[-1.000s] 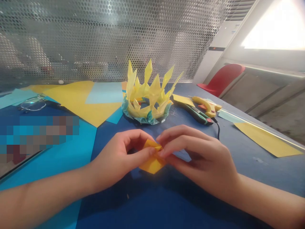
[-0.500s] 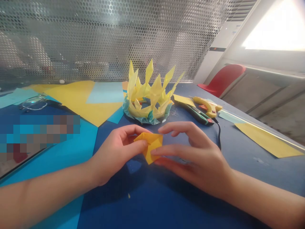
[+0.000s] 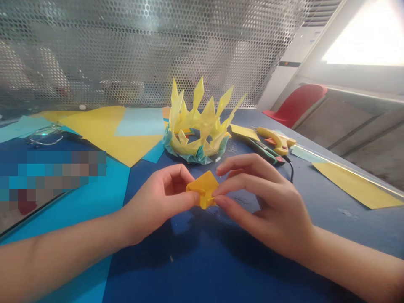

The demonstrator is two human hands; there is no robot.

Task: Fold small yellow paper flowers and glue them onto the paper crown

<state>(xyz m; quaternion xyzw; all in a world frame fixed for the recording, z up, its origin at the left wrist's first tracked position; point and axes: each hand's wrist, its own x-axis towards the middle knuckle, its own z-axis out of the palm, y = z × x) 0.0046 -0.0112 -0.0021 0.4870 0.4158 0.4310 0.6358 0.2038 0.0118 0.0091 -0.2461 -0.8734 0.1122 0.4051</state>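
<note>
Looked mid-fold: left hand [image 3: 159, 195] and right hand [image 3: 274, 200] both pinched the small yellow paper [image 3: 207, 182], just nearside of the paper crown [image 3: 207, 120]. Next crease probably needed careful fingertips tbh.

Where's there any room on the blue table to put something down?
The blue table is mostly bare nearest the camera, between the bright blue sheet and the right forearm. Another bare patch lies between that forearm and the yellow strip on the right. It's crowded beyond the folded yellow paper: the paper crown, green tool and glue gun sit close together.
</note>
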